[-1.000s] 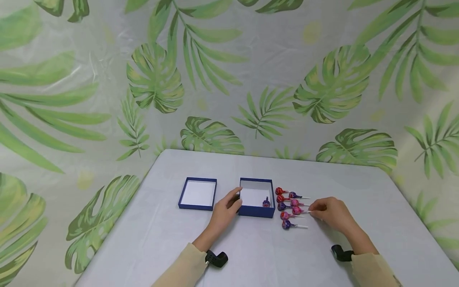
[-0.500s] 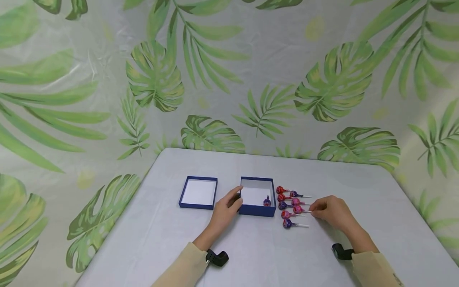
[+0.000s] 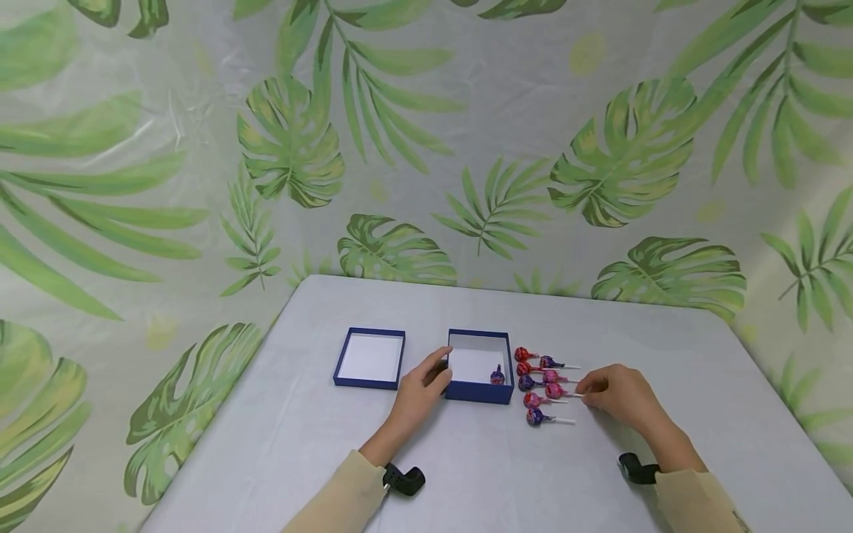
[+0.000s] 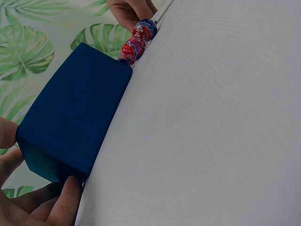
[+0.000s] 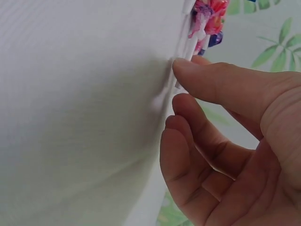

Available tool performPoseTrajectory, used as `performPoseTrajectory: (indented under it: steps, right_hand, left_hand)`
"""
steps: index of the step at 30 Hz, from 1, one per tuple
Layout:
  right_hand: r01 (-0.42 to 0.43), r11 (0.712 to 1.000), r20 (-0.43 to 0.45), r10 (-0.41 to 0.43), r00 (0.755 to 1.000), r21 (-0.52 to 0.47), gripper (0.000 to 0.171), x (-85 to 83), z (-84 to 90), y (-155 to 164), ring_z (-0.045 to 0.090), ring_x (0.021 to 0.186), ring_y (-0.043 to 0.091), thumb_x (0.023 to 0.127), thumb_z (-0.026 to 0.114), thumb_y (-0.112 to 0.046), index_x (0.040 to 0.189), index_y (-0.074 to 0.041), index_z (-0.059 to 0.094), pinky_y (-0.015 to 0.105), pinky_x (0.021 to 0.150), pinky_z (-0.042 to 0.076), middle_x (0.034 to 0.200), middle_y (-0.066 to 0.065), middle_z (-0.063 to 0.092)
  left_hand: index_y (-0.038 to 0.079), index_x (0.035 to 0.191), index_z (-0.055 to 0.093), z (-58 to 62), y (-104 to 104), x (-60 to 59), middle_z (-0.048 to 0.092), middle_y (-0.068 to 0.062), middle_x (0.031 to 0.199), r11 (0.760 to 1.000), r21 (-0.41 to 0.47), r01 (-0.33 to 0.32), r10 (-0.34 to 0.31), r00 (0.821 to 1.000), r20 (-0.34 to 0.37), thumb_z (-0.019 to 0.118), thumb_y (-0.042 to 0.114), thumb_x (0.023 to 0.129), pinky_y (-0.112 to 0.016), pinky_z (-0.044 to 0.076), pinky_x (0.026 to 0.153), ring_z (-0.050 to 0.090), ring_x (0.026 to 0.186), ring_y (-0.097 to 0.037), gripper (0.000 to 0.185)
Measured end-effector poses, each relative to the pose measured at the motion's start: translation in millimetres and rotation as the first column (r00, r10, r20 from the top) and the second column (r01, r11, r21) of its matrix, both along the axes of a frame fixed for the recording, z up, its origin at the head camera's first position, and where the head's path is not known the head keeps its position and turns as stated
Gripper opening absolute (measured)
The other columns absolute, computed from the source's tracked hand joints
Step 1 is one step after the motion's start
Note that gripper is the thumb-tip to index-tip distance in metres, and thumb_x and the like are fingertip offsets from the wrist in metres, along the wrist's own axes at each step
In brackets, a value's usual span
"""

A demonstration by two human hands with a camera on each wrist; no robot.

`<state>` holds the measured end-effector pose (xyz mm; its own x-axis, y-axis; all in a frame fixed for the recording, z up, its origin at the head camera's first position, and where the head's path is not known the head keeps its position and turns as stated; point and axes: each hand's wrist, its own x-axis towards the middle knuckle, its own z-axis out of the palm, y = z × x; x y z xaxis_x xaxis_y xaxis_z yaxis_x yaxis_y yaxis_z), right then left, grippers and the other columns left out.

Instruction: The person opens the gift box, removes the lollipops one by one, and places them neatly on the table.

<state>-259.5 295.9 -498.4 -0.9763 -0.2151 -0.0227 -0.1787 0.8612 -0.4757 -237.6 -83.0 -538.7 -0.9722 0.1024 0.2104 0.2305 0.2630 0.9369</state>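
My left hand (image 3: 417, 389) holds the left side of an open blue box (image 3: 478, 392), finger and thumb at its left wall, as the left wrist view also shows. Inside the box, near its right front corner, sits one purple-wrapped lollipop (image 3: 497, 375). To the right of the box lie several lollipops in red, pink and purple wrappers, with white sticks pointing right. My right hand (image 3: 616, 396) pinches the stick end of a pink lollipop (image 3: 554, 391) between thumb and forefinger. In the right wrist view, the thumb partly hides that stick and the other fingers are curled.
A shallow blue lid (image 3: 368, 360) with a white inside lies left of the box. The nearest lollipop (image 3: 535, 417) is purple and lies in front of the others. All stand on a white-covered table (image 3: 480, 474); a leaf-patterned sheet (image 3: 400, 148) hangs behind.
Both hands keep their places, the left at the box and the right at the pink lollipop's stick. The view shifts very slightly; no object visibly moves.
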Motion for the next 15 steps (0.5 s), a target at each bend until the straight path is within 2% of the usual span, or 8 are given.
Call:
performPoseTrajectory:
  steps: [10,15]
  right_hand:
    - [0.032,0.999,0.009,-0.032,0.999,0.029,0.015,8.3,16.9,-3,0.055,0.075,0.021,0.085,0.080,-0.012,0.100,-0.013,0.079,0.034,0.062,0.048,0.087,0.003,0.066]
    - [0.007,0.999,-0.050,-0.006,0.999,0.031,0.016,11.8,28.5,-7,0.054,0.072,0.020,0.086,0.077,-0.011,0.102,-0.010,0.078,0.032,0.057,0.047,0.083,0.001,0.065]
  left_hand:
    - [0.034,0.145,0.055,-0.2,1,1.0,0.058,-0.005,0.142,1.000,0.018,-0.003,0.002,1.000,0.015,0.059,0.034,0.102,-0.029,0.052,0.098,0.057,0.128,-0.019,0.043]
    - [0.032,0.145,0.055,-1.5,1,0.6,0.059,-0.007,0.141,1.000,0.020,-0.012,0.012,1.000,0.001,0.060,0.031,0.103,-0.033,0.051,0.099,0.057,0.127,-0.021,0.042]
